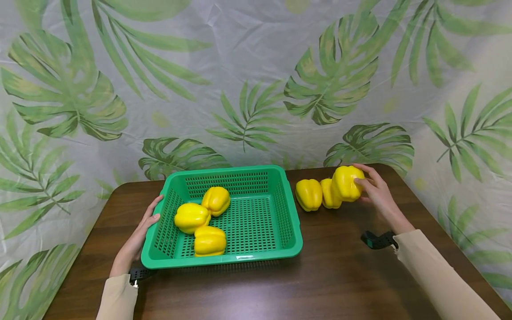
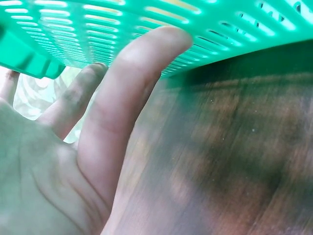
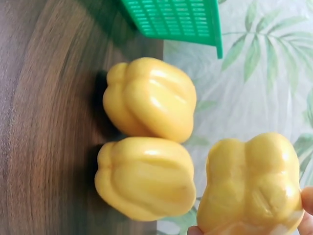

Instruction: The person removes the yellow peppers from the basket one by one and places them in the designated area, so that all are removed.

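My right hand (image 1: 374, 189) pinches a yellow bell pepper (image 1: 347, 183) between thumb and fingers, raised above the table at the right. In the right wrist view this bell pepper (image 3: 252, 186) shows its lobed end. Two more yellow bell peppers (image 1: 309, 195) stand side by side on the table; the held one partly covers one of them in the head view. At the left, my left hand (image 1: 138, 233) rests against the side of a green plastic basket (image 1: 256, 255). Its thumb (image 2: 132, 93) and fingers lie extended along the slotted wall. Three yellow bell peppers (image 1: 210, 241) lie in the basket's left half.
The dark wooden table (image 1: 328, 275) extends around the basket. A cloth with a green leaf print (image 1: 248, 66) hangs behind the table and along its sides. Each wrist wears a black strap (image 1: 378, 240).
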{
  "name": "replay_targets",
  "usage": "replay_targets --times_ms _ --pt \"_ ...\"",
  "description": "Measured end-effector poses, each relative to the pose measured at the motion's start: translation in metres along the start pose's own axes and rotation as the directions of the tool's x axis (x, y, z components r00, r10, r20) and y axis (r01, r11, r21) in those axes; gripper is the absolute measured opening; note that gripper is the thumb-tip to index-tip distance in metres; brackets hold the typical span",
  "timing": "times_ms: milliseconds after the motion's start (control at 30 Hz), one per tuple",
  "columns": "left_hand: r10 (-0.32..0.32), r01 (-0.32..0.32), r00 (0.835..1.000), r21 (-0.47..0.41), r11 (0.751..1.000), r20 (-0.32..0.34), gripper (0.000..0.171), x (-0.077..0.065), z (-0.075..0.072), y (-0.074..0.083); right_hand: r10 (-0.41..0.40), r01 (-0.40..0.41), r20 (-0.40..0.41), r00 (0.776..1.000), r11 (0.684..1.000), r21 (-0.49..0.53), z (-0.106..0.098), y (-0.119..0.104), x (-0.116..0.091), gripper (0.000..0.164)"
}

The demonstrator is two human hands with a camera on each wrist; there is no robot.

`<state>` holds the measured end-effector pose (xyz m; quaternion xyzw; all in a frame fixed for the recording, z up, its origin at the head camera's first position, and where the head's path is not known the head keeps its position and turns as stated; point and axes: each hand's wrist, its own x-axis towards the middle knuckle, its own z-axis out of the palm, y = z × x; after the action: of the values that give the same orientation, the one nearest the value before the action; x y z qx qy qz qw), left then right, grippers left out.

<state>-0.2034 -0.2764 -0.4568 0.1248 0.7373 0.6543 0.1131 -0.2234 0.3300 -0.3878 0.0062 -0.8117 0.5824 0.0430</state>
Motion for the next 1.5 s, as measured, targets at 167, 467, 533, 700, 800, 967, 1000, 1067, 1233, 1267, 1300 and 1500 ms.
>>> replay_targets --times_ms 167,467,533,700,800,967,1000,1067,1233,1267,1300,1500 --pt "0.007 -0.007 1.0 -0.009 1.0 0.009 0.054 -0.001 -0.001 0.0 -0.003 0.002 -0.029 1.0 1.0 -0.029 -0.005 0.005 0.0 0.051" --pt "0.01 -0.01 1.0 -0.01 1.0 0.01 0.054 0.0 -0.001 0.0 0.011 -0.012 -0.054 0.998 1.0 -0.019 -0.015 0.015 0.001 0.051" --pt "0.01 -0.01 1.0 -0.009 1.0 0.008 0.054 0.0 -0.001 -0.001 0.013 -0.014 -0.064 0.998 1.0 -0.013 -0.016 0.017 0.002 0.05" --pt "0.009 -0.009 1.0 -0.006 1.0 0.006 0.054 -0.001 -0.001 -0.002 0.032 -0.034 -0.102 0.994 0.999 -0.023 -0.018 0.025 0.003 0.049" --pt "0.01 -0.01 1.0 -0.002 1.0 0.005 0.053 -0.001 -0.001 -0.002 0.051 -0.057 -0.111 0.993 0.997 -0.051 -0.019 0.031 0.004 0.051" --pt "0.008 -0.008 1.0 0.005 1.0 0.0 0.053 0.0 -0.001 -0.002 0.064 -0.072 -0.106 0.992 0.995 -0.076 -0.021 0.041 0.006 0.052" --pt "0.009 -0.009 1.0 0.006 1.0 0.001 0.053 0.0 -0.001 -0.001 0.063 -0.072 -0.105 0.992 0.994 -0.078 -0.021 0.043 0.006 0.052" --pt "0.01 -0.01 1.0 0.006 1.0 0.001 0.053 0.0 -0.001 -0.001 0.062 -0.07 -0.104 0.993 0.995 -0.077 -0.021 0.046 0.005 0.051" --pt "0.012 -0.012 1.0 0.013 1.0 -0.003 0.053 0.0 0.0 0.0 0.065 -0.074 -0.101 0.993 0.994 -0.082 -0.02 0.053 0.007 0.051" --pt "0.012 -0.012 1.0 0.015 1.0 -0.004 0.053 0.0 0.0 0.0 0.068 -0.077 -0.1 0.993 0.994 -0.084 -0.019 0.053 0.007 0.051" --pt "0.011 -0.011 1.0 0.018 1.0 -0.006 0.053 0.0 0.0 0.0 0.071 -0.08 -0.101 0.992 0.993 -0.09 -0.019 0.054 0.008 0.051" --pt "0.008 -0.008 1.0 0.018 1.0 -0.01 0.053 0.0 0.001 0.0 0.081 -0.095 -0.112 0.99 0.988 -0.124 -0.017 0.059 0.013 0.051"
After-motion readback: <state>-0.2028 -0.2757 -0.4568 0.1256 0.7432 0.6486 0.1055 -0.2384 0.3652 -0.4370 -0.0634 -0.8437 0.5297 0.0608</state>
